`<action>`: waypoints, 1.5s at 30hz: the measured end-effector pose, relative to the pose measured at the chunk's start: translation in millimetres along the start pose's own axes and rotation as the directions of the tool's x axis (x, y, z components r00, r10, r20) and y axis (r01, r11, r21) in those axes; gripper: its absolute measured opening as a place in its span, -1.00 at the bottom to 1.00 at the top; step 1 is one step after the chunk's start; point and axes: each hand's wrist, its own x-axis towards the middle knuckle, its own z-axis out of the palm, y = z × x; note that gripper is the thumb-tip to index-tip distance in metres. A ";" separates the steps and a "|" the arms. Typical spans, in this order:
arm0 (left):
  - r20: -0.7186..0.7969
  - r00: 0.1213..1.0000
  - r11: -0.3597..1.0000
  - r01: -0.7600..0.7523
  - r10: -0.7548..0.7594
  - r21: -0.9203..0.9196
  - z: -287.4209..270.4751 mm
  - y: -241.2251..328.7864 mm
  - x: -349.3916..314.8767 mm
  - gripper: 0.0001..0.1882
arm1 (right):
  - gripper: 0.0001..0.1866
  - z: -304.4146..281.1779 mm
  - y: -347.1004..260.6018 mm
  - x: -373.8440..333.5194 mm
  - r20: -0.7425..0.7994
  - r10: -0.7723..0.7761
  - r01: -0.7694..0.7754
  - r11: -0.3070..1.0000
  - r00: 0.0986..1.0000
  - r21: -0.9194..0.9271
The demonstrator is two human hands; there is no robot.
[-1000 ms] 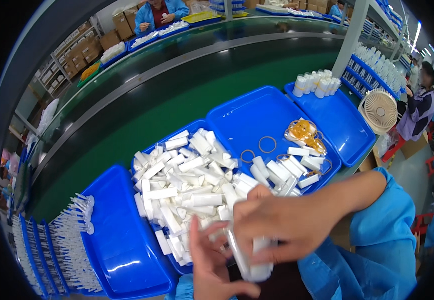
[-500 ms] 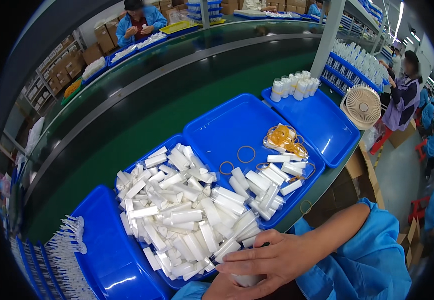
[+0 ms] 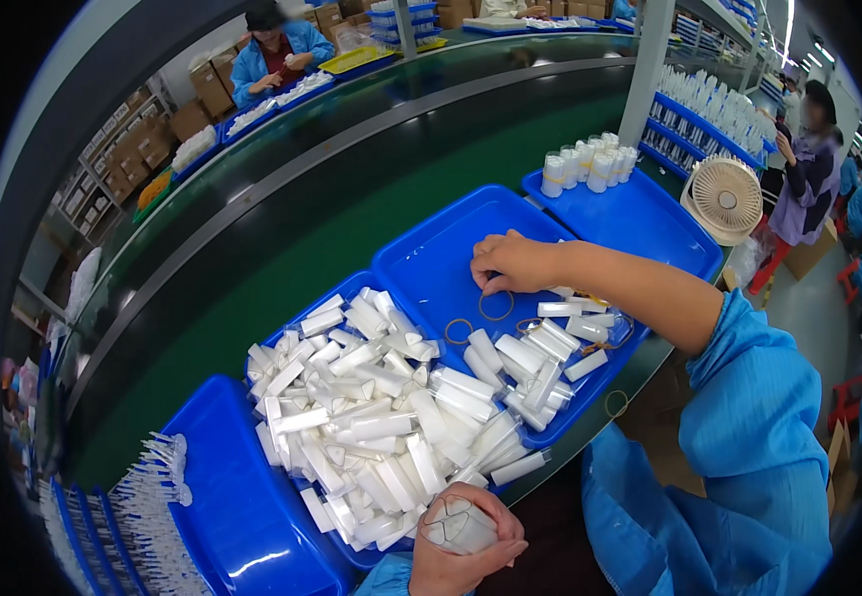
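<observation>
Bundle of white, clear-wrapped pieces (image 3: 462,526) fills the left hand (image 3: 451,569); right hand (image 3: 515,262) at tan rubber band (image 3: 496,320), grip unclear.

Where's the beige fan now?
In the head view, the beige fan stands at the upper right, beside the rightmost blue tray and below the rack of white parts.

The pieces (image 3: 369,427) are white, trays (image 3: 429,250) blue.

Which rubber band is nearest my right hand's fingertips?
The larger loop, at the fingertips of your right hand; the smaller loop, to its lower left, lies farther from them.
</observation>
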 end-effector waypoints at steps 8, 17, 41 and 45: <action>-0.143 0.984 0.971 -0.077 0.111 0.226 -12.5 -2.1 -5.5 -0.78 | -0.89 -27.9 -85.6 -37.2 -0.395 -0.204 0.196 0.979 0.896 -0.059; 0.247 0.965 0.986 -0.047 0.085 -0.158 -6.7 9.3 0.7 -0.73 | -0.86 -22.1 -165.8 -87.2 -0.404 -0.482 0.535 0.845 0.778 0.022; -0.266 0.872 0.894 -0.329 0.411 0.303 -4.9 24.9 -3.5 0.19 | -0.59 41.2 -179.8 -121.8 -0.290 -0.284 0.016 -0.688 0.914 0.725; 0.081 0.796 0.371 -0.367 0.600 0.853 -12.8 12.5 3.3 0.22 | -0.43 8.1 -174.8 -103.5 -0.043 -0.227 0.036 -0.034 0.973 0.999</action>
